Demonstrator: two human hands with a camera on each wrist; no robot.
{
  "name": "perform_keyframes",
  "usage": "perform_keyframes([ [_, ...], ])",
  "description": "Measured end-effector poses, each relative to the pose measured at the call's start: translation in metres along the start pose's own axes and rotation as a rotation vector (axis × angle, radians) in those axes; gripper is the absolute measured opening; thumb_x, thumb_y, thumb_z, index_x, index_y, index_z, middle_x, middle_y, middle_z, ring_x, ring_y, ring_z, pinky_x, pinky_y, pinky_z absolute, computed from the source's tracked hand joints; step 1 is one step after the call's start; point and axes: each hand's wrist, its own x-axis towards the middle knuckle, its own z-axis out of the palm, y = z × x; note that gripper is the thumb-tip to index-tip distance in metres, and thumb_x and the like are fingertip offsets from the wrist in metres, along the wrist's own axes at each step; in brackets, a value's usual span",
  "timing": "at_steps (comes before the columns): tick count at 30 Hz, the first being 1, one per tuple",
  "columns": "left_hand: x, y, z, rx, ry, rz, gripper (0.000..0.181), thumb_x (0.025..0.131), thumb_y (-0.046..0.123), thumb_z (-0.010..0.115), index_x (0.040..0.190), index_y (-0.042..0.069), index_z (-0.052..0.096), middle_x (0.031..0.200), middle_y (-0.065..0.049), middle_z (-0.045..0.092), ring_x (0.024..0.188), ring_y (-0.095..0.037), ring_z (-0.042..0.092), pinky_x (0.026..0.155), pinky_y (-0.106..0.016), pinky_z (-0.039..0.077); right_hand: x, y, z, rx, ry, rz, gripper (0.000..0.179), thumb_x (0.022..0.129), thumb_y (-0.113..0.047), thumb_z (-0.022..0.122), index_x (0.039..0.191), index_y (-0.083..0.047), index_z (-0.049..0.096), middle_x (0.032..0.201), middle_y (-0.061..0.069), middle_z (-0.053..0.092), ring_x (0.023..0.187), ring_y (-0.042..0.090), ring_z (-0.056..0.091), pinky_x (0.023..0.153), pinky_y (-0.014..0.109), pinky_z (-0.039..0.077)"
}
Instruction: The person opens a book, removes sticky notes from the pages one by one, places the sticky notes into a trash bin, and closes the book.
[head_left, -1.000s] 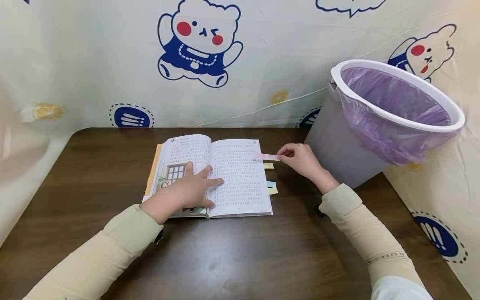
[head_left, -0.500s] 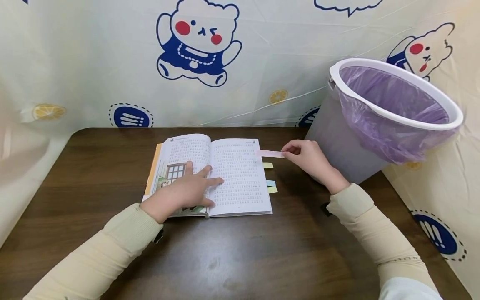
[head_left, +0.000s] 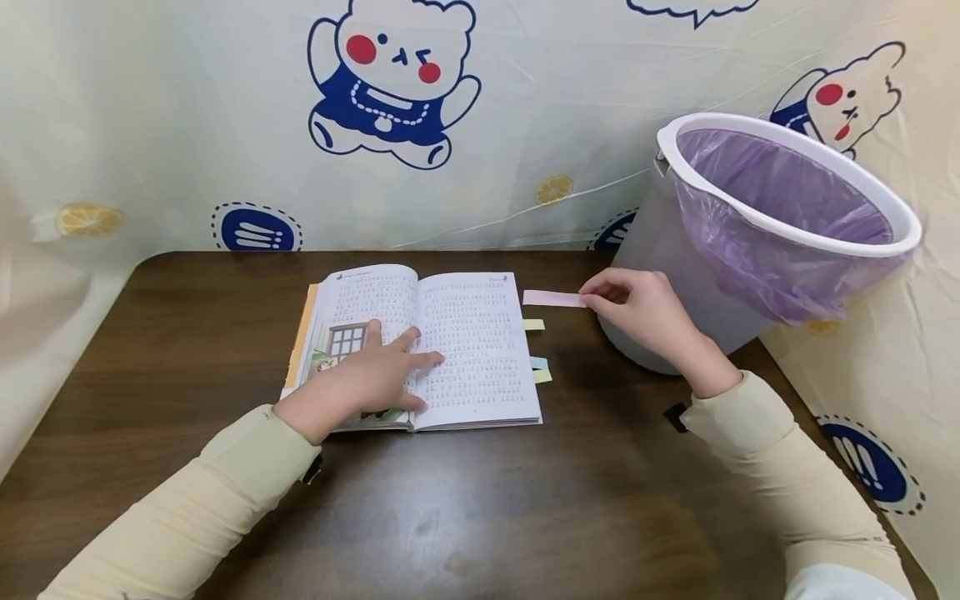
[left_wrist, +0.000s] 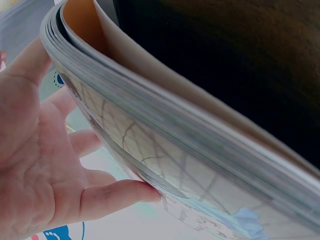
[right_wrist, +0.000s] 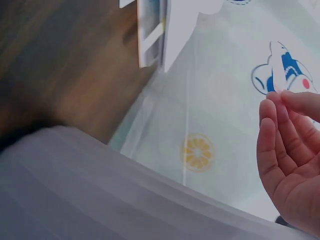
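Note:
An open book [head_left: 472,350] lies on the brown table, printed text on both pages and a picture on the left one. My left hand [head_left: 375,375] rests across its middle with fingers spread; in the left wrist view the fingers [left_wrist: 120,197] press against the pages. My right hand [head_left: 645,308] pinches one end of a pink paper strip [head_left: 553,298] between thumb and fingertips, just beyond the book's right edge. Below the strip, a yellow tab [head_left: 534,325], a blue tab [head_left: 539,363] and another yellow tab [head_left: 543,377] stick out from the pages.
A grey trash bin [head_left: 645,250] with a white rim and purple liner bag [head_left: 780,192] stands on the table at the right, close behind my right hand. A printed curtain [head_left: 525,108] with bears hangs along the back and sides of the table [head_left: 450,517].
My right hand has moved right and slightly away from me, drawing the pink strip off the right page and past the book's edge. My left hand has stayed on the book.

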Motion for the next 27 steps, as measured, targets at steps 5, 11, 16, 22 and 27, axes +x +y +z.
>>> perform_keyframes([
  [5, 0.000, -0.001, 0.000, 0.013, 0.007, 0.019, 0.070, 0.090, 0.038, 0.080, 0.151, 0.018, 0.054, 0.160, -0.029, 0.031, 0.142, -0.064, 0.021, 0.113, -0.073, 0.012, -0.003, -0.004, -0.012, -0.009, 0.037, -0.037, 0.005, 0.092, -0.005, 0.077, 0.097, -0.004, 0.078, 0.085, 0.006, 0.074, 0.074, 0.018, 0.064, 0.068, 0.016, 0.046],
  [11, 0.000, -0.001, 0.000, 0.007, 0.009, 0.025, 0.069, 0.090, 0.038, 0.080, 0.151, 0.017, 0.055, 0.160, -0.029, 0.031, 0.142, -0.063, 0.022, 0.113, -0.073, 0.011, -0.005, -0.012, -0.029, -0.009, 0.133, -0.087, 0.007, 0.090, -0.001, 0.078, 0.096, -0.004, 0.079, 0.084, 0.006, 0.075, 0.071, 0.007, 0.062, 0.066, 0.010, 0.045],
  [16, 0.000, -0.001, 0.000, 0.013, 0.017, 0.031, 0.069, 0.089, 0.038, 0.080, 0.150, 0.017, 0.055, 0.160, -0.030, 0.032, 0.140, -0.065, 0.024, 0.113, -0.074, 0.013, -0.007, -0.027, -0.044, -0.016, 0.187, -0.134, 0.008, 0.088, 0.001, 0.078, 0.095, -0.003, 0.080, 0.086, 0.006, 0.076, 0.071, -0.005, 0.060, 0.068, 0.008, 0.046],
  [22, 0.000, -0.002, 0.001, 0.016, 0.018, 0.030, 0.069, 0.089, 0.038, 0.081, 0.150, 0.017, 0.055, 0.159, -0.029, 0.033, 0.139, -0.066, 0.024, 0.112, -0.074, 0.015, -0.013, -0.041, -0.056, -0.066, 0.213, -0.193, 0.012, 0.086, 0.004, 0.079, 0.096, -0.002, 0.080, 0.087, 0.006, 0.076, 0.074, -0.011, 0.059, 0.072, 0.007, 0.047],
  [27, -0.001, -0.001, 0.000, 0.016, 0.015, 0.030, 0.068, 0.089, 0.037, 0.081, 0.150, 0.018, 0.056, 0.159, -0.029, 0.033, 0.138, -0.068, 0.023, 0.111, -0.074, 0.017, -0.019, -0.052, -0.067, -0.105, 0.265, -0.198, 0.013, 0.086, 0.005, 0.079, 0.097, -0.002, 0.080, 0.086, 0.008, 0.076, 0.075, -0.015, 0.056, 0.073, 0.006, 0.045],
])
